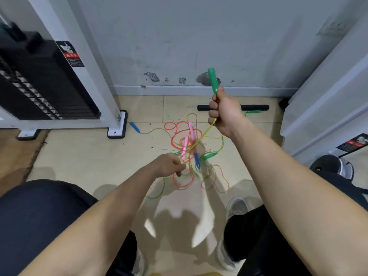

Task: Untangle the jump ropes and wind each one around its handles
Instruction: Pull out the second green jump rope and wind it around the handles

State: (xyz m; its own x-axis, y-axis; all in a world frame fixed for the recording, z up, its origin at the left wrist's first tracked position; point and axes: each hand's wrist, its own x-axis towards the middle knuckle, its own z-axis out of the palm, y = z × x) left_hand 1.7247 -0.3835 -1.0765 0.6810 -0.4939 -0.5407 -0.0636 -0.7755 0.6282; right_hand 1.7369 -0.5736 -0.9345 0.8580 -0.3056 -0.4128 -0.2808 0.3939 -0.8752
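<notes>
Tile floor (pixel 79 156): rope tangle (pixel 189 148); R hand (pixel 225 114) grips green handle (pixel 213 80); label (pixel 72 54) illegible.

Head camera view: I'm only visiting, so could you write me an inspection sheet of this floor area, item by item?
Surface: beige tiled floor, scattered with dark specks.
Job's things: tangled ropes in pink, green, yellow and orange; pink handles in the heap; blue handle lying apart near the frame foot.
Clutter: black foam bar by the wall.
Grippers: right hand grips a raised green handle; left hand pinches strands of the tangle, though it is blurred.
Cables: nothing seen.
Surroundings: weight stack machine at left; chipped wall ahead.
</notes>
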